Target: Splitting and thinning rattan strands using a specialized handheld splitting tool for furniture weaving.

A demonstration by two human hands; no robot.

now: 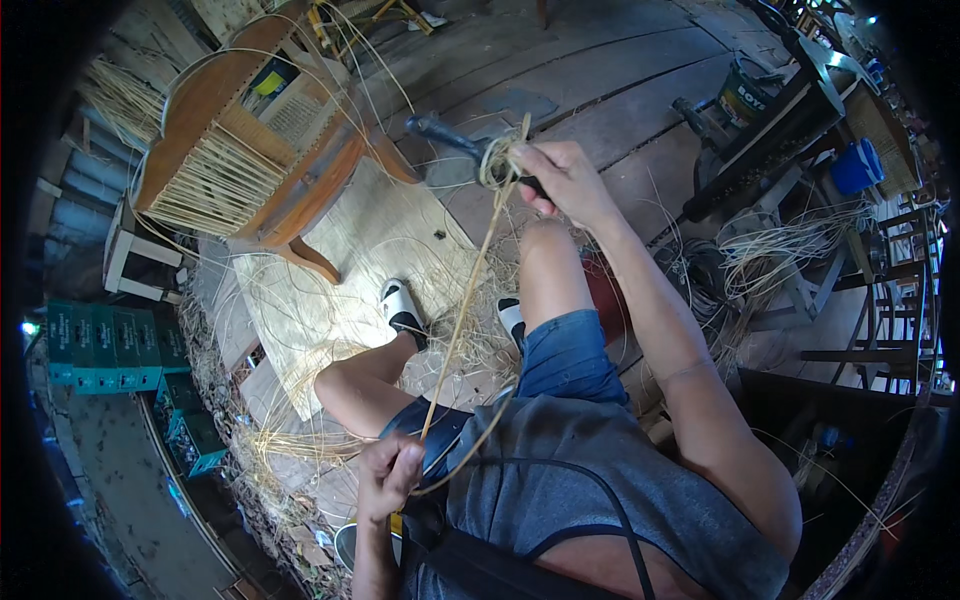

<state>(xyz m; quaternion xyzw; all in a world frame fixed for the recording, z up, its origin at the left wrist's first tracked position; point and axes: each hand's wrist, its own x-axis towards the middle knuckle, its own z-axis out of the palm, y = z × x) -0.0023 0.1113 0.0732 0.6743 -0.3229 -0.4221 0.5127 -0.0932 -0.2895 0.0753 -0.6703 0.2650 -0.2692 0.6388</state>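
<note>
Over my lap, a pale rattan cane strand (466, 297) runs taut between my two hands. Low in front of my belly, my left hand (388, 475) is closed round its near end, and a loose tail of it curves off to the right. Farther out, above my right knee, my right hand (568, 182) grips the strand's looped coil (500, 162). A dark, rod-like tool (448, 134) lies behind the coil; whether my right fingers also touch it I cannot tell. To the left, a wooden chair (330, 195) has rows of cane strands across its frame.
Under my feet is a pale plywood sheet (375, 225) scattered with cane offcuts. Green crates (115, 345) stand at the left. On the right are a heap of cane (800, 245), a blue container (857, 167), a dark bucket (745, 95) and a black bench-like frame (765, 145).
</note>
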